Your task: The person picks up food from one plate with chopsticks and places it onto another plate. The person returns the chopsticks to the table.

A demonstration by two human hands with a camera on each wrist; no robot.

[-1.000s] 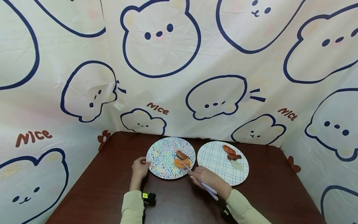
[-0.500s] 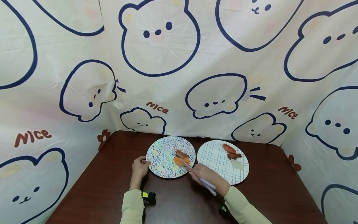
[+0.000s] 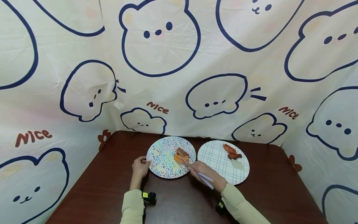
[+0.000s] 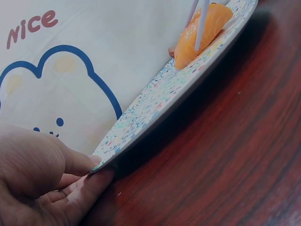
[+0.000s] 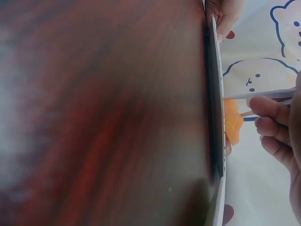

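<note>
My left hand pinches the left rim of the round speckled plate, thumb on top and fingers beneath in the left wrist view. In my right hand is a pair of pale lilac chopsticks. Their tips are at an orange, white-streaked slice that looks like salmon, on the right part of that plate. One stick lies across the slice's near face in the left wrist view. Just behind the slice, a brown sausage-like piece lies against it. The right hand's fingers hover over the plate's right edge.
To the right stands a white plate with a blue grid, partly behind my right hand. On it lie two reddish-brown pieces of food and a pale thin slice. A bear-print cloth surrounds the dark wooden table.
My right hand and the chopsticks have moved slightly left and away from me. The orange slice has shifted a little toward the back, and the brown piece has turned slightly. The left hand stays put.
</note>
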